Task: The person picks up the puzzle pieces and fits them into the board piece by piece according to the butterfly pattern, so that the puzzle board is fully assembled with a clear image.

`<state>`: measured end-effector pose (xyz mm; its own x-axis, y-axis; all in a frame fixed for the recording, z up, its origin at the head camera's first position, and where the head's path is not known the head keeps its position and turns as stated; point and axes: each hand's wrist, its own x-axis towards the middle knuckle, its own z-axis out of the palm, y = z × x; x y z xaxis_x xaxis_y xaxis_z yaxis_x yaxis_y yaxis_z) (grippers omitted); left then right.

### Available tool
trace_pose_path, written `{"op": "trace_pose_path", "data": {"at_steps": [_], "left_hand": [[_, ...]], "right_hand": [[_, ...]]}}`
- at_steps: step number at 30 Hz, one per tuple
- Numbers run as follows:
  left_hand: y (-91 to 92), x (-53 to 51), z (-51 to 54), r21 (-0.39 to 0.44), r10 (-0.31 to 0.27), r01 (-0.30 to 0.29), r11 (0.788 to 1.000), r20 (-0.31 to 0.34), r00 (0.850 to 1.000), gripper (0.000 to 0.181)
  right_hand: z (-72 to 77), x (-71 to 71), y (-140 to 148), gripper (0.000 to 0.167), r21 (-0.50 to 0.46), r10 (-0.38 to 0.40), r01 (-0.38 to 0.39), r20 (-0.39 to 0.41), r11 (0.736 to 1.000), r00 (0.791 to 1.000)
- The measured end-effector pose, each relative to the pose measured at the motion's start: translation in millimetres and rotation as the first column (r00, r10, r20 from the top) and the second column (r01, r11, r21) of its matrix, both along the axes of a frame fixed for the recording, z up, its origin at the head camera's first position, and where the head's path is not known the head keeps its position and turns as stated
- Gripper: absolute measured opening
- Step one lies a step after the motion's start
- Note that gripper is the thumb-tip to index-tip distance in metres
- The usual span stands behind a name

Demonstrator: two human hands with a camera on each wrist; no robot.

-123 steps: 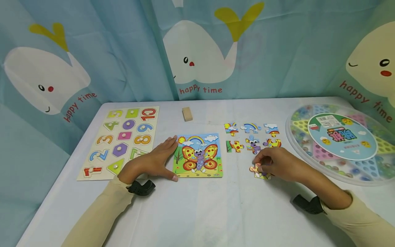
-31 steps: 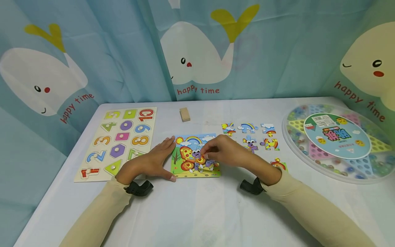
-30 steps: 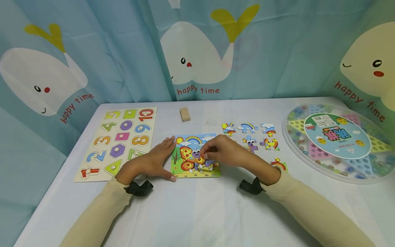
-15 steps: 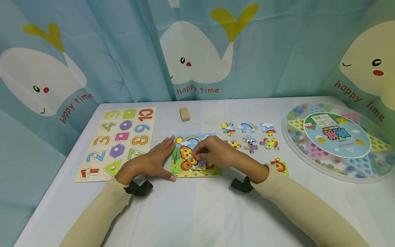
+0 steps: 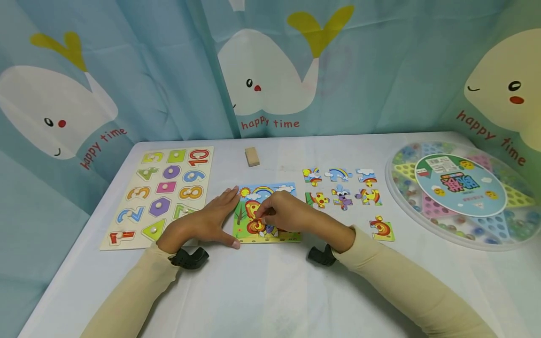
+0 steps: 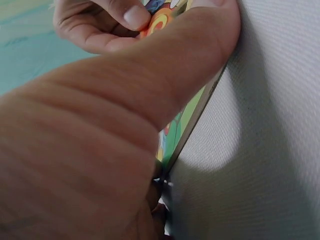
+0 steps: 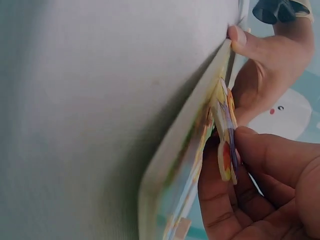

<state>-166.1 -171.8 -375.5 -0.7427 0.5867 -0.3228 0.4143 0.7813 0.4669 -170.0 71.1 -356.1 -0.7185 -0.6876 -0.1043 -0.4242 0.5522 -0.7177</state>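
Note:
My left hand (image 5: 210, 223) lies along the left edge of a square butterfly picture board (image 5: 291, 238), fingers spread and straight, thumb at its near left corner. In the left wrist view, the left thumb (image 6: 205, 37) touches the board's edge. Over the board's middle my right hand (image 5: 287, 213) pinches a wooden jigsaw piece (image 7: 229, 132) between thumb and fingers. The right wrist view shows this piece edge-on, tilted close to the board; I cannot tell whether a second one is stacked with it. The right hand covers part of the butterfly.
Several jigsaw pieces lie right of the board, including a rainbow piece (image 5: 338, 174) and a spiral-wing piece (image 5: 382, 228). A number puzzle board (image 5: 141, 178) lies left, a wooden block (image 5: 252, 157) behind, and a round marble game box (image 5: 460, 188) far right.
My right hand has carried the pinched jigsaw piece from the loose pieces leftward onto the board. During the last second it shifted slightly further left. The left hand has stayed in place.

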Motion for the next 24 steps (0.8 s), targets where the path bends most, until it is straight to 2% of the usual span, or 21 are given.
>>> {"op": "trace_pose_path", "data": {"at_steps": [12,18,24], "left_hand": [[-0.1,1.3,1.1,0.009,-0.003,0.003,1.000,-0.009,1.000,0.122],[-0.3,1.5,1.1,0.008,-0.001,0.001,1.000,-0.006,1.000,0.122],[-0.4,0.7,0.6,0.002,0.001,-0.001,1.000,-0.001,1.000,0.122]], "right_hand": [[-2.9,2.5,-8.8,0.007,0.011,-0.016,0.017,-0.063,1.000,0.998],[-1.8,4.2,-9.5,0.008,0.042,-0.028,0.030,-0.061,0.999,0.998],[-0.8,5.7,-6.9,0.018,0.088,-0.025,0.028,-0.041,0.996,0.999]]}}
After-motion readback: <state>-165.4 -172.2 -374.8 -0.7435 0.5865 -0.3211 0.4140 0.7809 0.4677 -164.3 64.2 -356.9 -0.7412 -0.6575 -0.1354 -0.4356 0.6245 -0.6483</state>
